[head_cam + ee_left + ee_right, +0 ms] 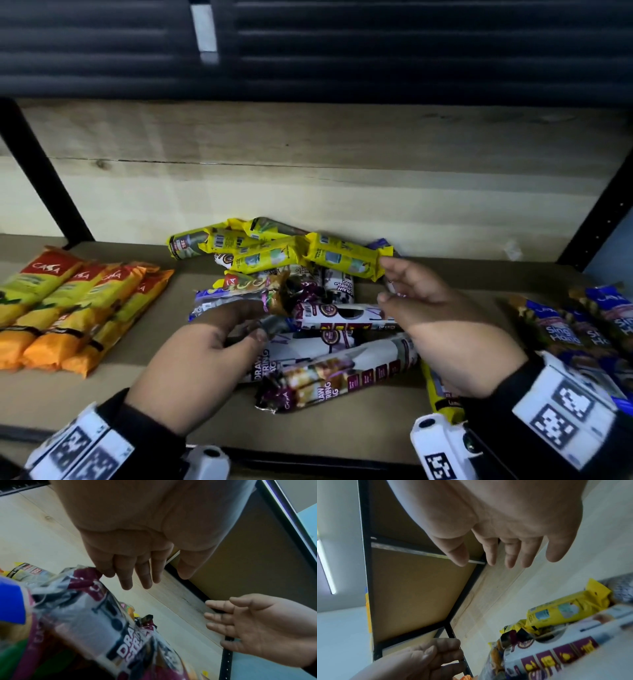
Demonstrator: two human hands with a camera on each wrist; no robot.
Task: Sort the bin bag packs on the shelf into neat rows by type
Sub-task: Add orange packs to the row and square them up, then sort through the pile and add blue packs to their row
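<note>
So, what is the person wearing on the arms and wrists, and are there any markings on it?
Both hands, left hand and right hand, are bare, with no gloves or rings visible. Each arm has a black sleeve. Over each wrist sits a white band printed with black-and-white square code markers, and a white camera housing is mounted beside it.

Left hand (202,346) loosely curled; right hand (445,329) relaxed.

Two bare hands, the left hand (191,359) and right hand (452,329), emerge from black sleeves (147,435). Each wrist wears a white camera mount (561,407) printed with black-and-white square marker codes.
</note>
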